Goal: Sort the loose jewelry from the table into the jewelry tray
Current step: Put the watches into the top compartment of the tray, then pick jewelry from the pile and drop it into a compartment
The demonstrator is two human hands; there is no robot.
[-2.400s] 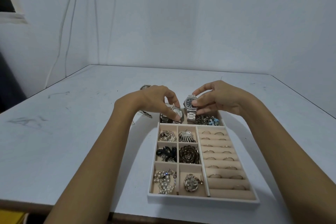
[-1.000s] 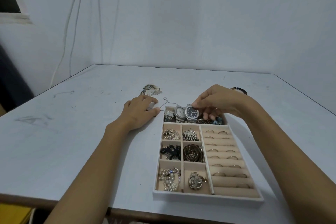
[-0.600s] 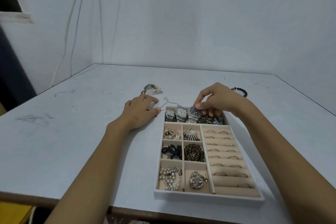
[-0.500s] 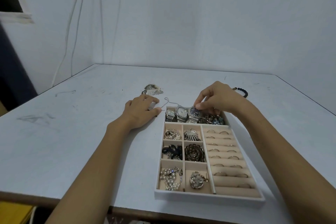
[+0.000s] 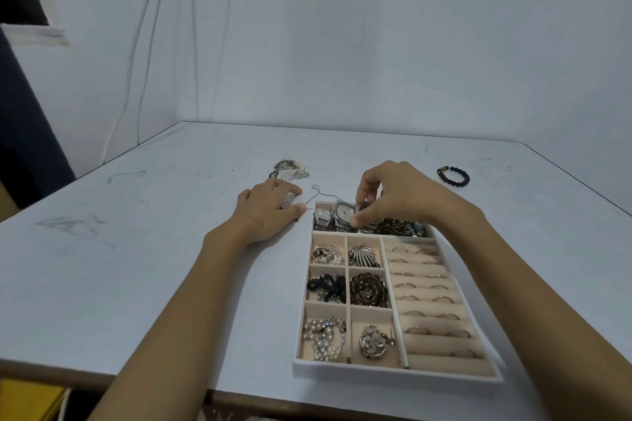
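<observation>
Beige velvet lines your jewelry tray (image 5: 393, 373): six small left cells hold brooches and pearl clusters, the ridged right section holds rings (image 5: 424, 297), and the long far compartment holds watches and dark trinkets. Your right hand (image 5: 403, 202) pinches a silver watch (image 5: 365, 206) over that far compartment. Your left hand (image 5: 266, 212) rests relaxed on the table (image 5: 136, 267) beside the tray's far left corner, near a thin chain (image 5: 321, 193). Leaf-shaped pieces (image 5: 289, 171) and a dark bead bracelet (image 5: 453, 176) lie loose beyond.
</observation>
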